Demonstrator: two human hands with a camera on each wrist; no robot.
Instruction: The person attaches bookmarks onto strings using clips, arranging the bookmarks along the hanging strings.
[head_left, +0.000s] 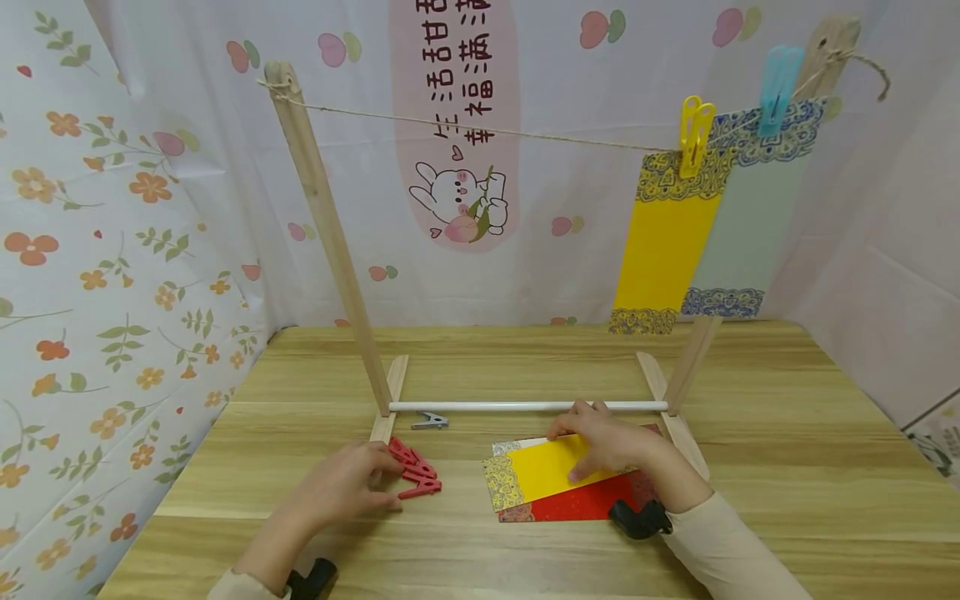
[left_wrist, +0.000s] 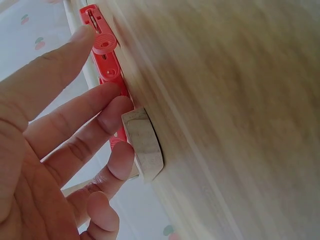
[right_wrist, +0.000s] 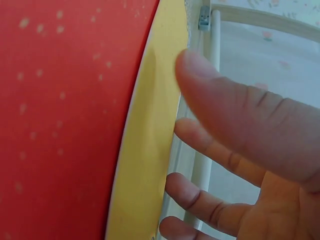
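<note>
My left hand [head_left: 348, 487], fingers loosely bent and spread, is at a small group of red clothespins [head_left: 415, 469]. In the left wrist view its fingertips [left_wrist: 112, 92] lie right against the red plastic. My right hand [head_left: 603, 442] is over a yellow card [head_left: 543, 471] with a patterned border. Its fingertips [right_wrist: 182, 187] are at the card's far edge, and the thumb overlaps the card's face in the head view. Under the yellow card lie a red card [head_left: 577, 502] and a whitish card [head_left: 510, 448], both partly hidden.
A wooden frame [head_left: 322, 208] with a white crossbar [head_left: 480, 407] stands behind the hands. From its string [head_left: 487, 132] hang a yellow card [head_left: 663, 250] by a yellow clothespin [head_left: 696, 137] and a pale green card [head_left: 750, 225] by a blue clothespin [head_left: 778, 92]. A grey clothespin [head_left: 431, 420] lies near the crossbar.
</note>
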